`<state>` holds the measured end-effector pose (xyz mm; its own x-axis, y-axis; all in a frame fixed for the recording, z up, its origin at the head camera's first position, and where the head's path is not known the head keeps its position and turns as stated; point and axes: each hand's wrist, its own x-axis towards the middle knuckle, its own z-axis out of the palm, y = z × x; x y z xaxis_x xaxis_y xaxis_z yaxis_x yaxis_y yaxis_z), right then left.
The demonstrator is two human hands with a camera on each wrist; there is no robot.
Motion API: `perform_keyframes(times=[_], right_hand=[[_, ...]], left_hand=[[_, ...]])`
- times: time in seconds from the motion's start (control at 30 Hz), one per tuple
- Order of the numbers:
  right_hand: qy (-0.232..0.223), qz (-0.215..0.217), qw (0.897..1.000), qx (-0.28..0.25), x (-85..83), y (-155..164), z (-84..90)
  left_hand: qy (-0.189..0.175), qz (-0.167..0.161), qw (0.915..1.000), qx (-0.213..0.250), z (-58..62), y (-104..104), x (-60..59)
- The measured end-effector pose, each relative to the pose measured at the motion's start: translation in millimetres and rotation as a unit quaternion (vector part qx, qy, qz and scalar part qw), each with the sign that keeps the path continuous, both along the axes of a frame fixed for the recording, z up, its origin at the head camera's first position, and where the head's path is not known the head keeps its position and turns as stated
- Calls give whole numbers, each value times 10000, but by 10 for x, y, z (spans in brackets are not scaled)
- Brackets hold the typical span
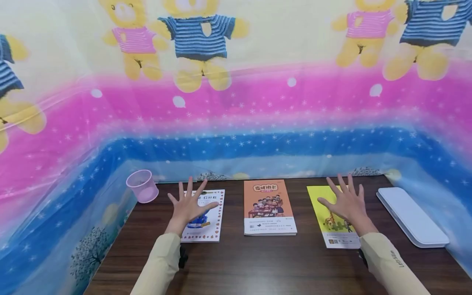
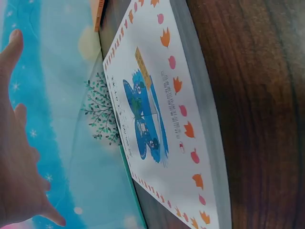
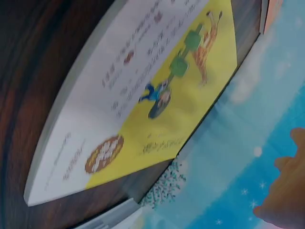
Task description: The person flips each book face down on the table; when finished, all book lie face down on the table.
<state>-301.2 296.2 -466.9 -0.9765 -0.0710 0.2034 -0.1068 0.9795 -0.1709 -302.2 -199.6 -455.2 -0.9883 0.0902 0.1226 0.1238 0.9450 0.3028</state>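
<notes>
My left hand (image 1: 189, 207) is spread above a white book (image 1: 215, 233) with a leaf border and a blue picture, fingers straight and holding nothing. In the left wrist view that book (image 2: 152, 109) lies flat, with the hand (image 2: 19, 143) apart from it. Over on the right, my right hand (image 1: 346, 205) hovers with fingers fanned out above a yellow book (image 1: 333, 235) that shows a giraffe. The right wrist view has the yellow book (image 3: 190, 105) on the table and part of the hand (image 3: 286, 191) off to the side. Between the hands lies an orange book (image 1: 269, 205).
A pink translucent cup (image 1: 142, 187) stands at the table's far left corner. A long white case (image 1: 413, 217) lies on the right side. The dark wooden table (image 1: 254, 266) is bordered by a printed cloth (image 1: 236, 114) with bears.
</notes>
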Motion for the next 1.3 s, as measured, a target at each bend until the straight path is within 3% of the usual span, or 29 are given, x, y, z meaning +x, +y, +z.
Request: perform_keyframes(times=[0.37,0.57,0.67,0.77,0.97,1.3], right_hand=[[158,168,9990,-379,-71,-367,-151],[81,340,9977,-576,-188,-644,-147],[-82,537,9937,-977,-257,-869,-133],[-326,832,9812,-1711,-302,-1154,-141],[-652,1294,9435,-2981,-321,-1754,-224],[-787,1323,9071,-3916,-361,-2451,-499]], left_hand=[[-308,78,9993,185,-153,-91,141],[-425,137,9980,436,-262,-170,183],[-582,230,9963,582,-312,-277,207],[-851,415,9928,736,-357,-433,247],[-1306,866,9815,1103,-435,-681,364],[-1029,794,9842,1200,-512,-784,501]])
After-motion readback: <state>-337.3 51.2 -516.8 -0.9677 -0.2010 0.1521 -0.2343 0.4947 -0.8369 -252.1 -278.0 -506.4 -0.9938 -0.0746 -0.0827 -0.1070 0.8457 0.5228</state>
